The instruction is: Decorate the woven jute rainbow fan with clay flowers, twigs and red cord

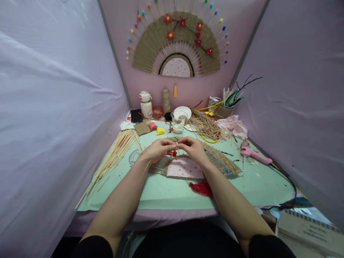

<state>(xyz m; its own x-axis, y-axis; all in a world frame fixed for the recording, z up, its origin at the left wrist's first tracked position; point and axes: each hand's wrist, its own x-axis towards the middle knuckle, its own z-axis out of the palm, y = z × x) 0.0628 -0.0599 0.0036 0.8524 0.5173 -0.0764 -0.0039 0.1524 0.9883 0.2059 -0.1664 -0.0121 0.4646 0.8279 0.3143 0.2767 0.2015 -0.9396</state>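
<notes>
My left hand [160, 149] and my right hand [192, 147] meet at the fingertips over the table's middle. Both are closed in a pinch around something small and pale, too tiny to make out. A small red flower [174, 153] shows just below the fingertips, by my left hand; whether it is held or lies beneath cannot be told. Under the hands lies a fan of twine and sticks [227, 162], partly hidden by them, with a dotted pink half-round centre [184, 167]. A red tassel [202, 188] lies at its near edge, partly covered by my right forearm.
Thin sticks [115, 154] lie at left beside a protractor [133, 157]. A pink glue gun [255, 154] with a cord rests at right. Behind are a clear cup [177, 125], loose twine [205, 123], a bottle [146, 105] and yellow-handled scissors [208, 139]. A finished-looking fan [150, 43] hangs on the wall.
</notes>
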